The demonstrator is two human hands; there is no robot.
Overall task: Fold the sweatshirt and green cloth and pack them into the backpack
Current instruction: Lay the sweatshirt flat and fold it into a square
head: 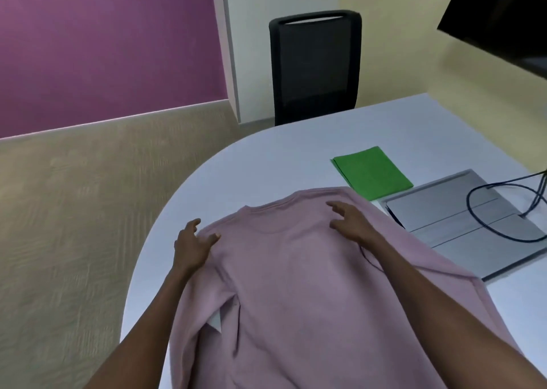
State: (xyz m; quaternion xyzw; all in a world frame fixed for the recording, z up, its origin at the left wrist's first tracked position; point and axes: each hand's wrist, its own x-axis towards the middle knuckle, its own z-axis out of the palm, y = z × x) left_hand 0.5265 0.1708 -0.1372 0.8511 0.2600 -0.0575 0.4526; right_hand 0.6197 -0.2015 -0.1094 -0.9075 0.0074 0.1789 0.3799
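Note:
A pale pink sweatshirt (296,285) lies spread flat on the white table (281,157), collar pointing away from me. My left hand (192,243) rests at the sweatshirt's left shoulder edge, fingers spread, thumb on the fabric. Over the upper right chest near the collar is my right hand (349,222), fingers apart, palm down on the cloth. A folded green cloth (371,172) lies flat on the table beyond the sweatshirt, to the right. No backpack is in view.
A grey panel (461,220) set in the table lies right of the sweatshirt, with a black cable (485,211) looping over it. A black mesh chair (315,66) stands behind the table. A dark screen (503,18) hangs at top right. The table's rounded edge curves on my left.

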